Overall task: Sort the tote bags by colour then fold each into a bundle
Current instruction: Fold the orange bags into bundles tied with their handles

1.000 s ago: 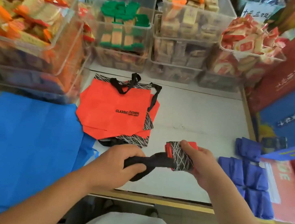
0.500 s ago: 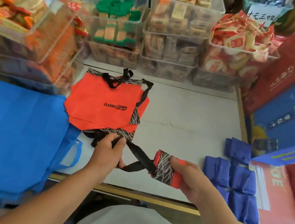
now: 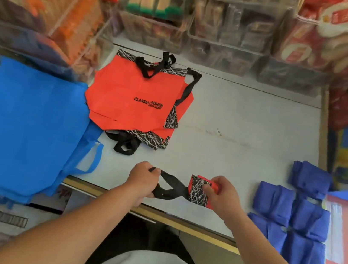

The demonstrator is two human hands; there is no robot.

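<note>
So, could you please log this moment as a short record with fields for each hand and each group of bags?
left hand: grips the black handles, crossed between the hands
right hand: holds the rolled orange bag
orange bags: flat pile on the table, beyond the hands
light blue bags: flat stack at left, overhanging the table edge
dark blue bundles: folded, grouped at right
</note>
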